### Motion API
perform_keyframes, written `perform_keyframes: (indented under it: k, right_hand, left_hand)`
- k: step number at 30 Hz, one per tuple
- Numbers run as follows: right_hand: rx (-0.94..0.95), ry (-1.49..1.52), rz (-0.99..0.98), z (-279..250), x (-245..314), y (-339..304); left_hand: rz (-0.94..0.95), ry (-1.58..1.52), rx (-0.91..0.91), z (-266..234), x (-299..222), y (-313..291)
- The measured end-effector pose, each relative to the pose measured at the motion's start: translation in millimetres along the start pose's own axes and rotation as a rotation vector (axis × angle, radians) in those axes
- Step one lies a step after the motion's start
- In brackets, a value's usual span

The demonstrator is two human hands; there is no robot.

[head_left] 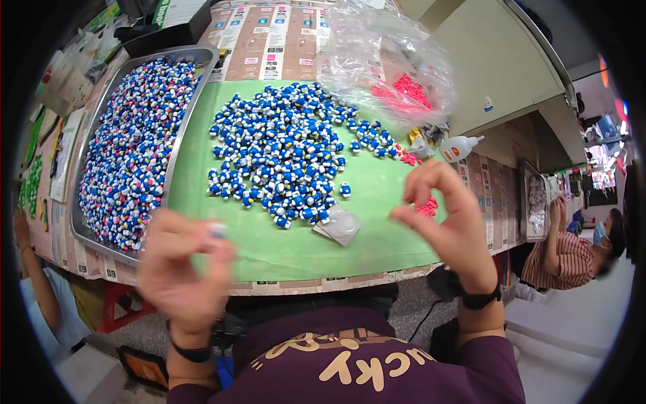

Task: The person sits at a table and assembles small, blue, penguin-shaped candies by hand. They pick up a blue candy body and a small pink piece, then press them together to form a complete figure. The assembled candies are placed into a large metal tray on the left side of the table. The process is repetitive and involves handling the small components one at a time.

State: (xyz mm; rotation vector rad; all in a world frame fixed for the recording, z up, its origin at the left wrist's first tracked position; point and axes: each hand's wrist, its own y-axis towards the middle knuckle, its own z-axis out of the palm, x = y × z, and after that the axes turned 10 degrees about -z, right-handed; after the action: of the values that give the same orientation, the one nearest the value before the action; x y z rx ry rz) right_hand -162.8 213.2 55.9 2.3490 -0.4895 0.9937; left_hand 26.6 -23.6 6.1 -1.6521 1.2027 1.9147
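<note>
My left hand (183, 273), smeared by motion, is raised near the table's front edge beside the metal tray (176, 158). Its fingers pinch a small blue and white plastic piece (217, 230). Over the right part of the green mat (282, 259), my right hand (454, 222) curls its thumb and index finger together; anything between them is too small to make out. Just behind those fingers lies a little heap of pink pieces (425, 207), partly covered by the hand. A big pile of blue and white pieces (282, 148) spreads over the mat's middle.
The tray holds many similar pieces. A clear plastic bag (383, 60) with pink pieces lies at the back, near a white squeeze bottle (460, 147). A round clear disc (342, 225) sits at the pile's near edge. Other people work at left and right.
</note>
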Motion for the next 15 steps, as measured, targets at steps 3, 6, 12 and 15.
perform_keyframes:
  k: [3,6,12,15]
  right_hand:
    - [0.108,-0.117,0.238,-29.5,-9.7,-22.5]
    - [0.268,-0.263,0.211,-31.0,-28.5,-47.1]
    - [0.290,-0.464,0.111,-19.0,-36.2,-59.9]
    - [0.298,-0.542,0.044,-14.7,-38.8,-60.7]
  left_hand:
    - [0.034,0.241,-0.212,-57.9,14.1,14.6]
    - [-0.129,0.448,-0.400,-97.7,26.3,21.5]
    - [-0.094,0.582,-0.311,-45.1,12.0,22.2]
    - [-0.131,0.529,0.185,-1.6,7.2,15.7]
